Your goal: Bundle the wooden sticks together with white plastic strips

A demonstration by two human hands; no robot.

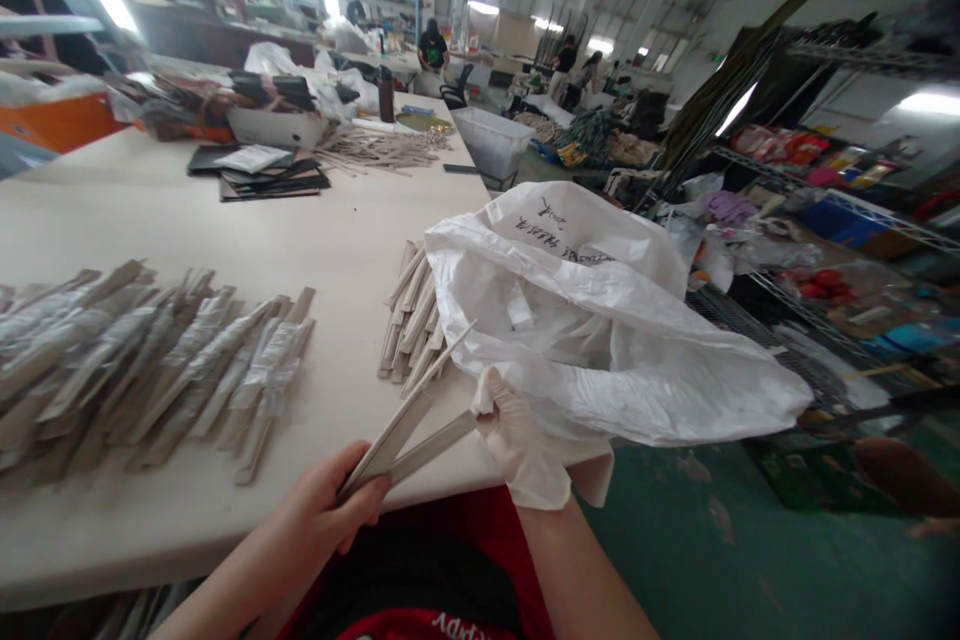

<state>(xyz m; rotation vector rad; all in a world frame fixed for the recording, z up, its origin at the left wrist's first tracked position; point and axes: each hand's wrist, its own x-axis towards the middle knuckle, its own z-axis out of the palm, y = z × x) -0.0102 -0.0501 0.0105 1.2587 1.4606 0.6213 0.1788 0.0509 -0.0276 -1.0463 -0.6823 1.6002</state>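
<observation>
My bare left hand is closed round the near ends of some flat beige strips, which fan apart toward the far side. My right hand, in a white glove, pinches the far end of one strip that angles to the right. Just beyond it lies a large white plastic bag with handwriting on it, its mouth gaping. Loose beige strips rest in a pile on the table, partly under the bag's left side. The strips' ends inside my left fist are hidden.
Wrapped bundles of strips cover the table's left side. Farther back are dark flat sheets, more loose strips and a dark bottle. A translucent bin stands past the table; wire shelves line the right. Other people work in the distance.
</observation>
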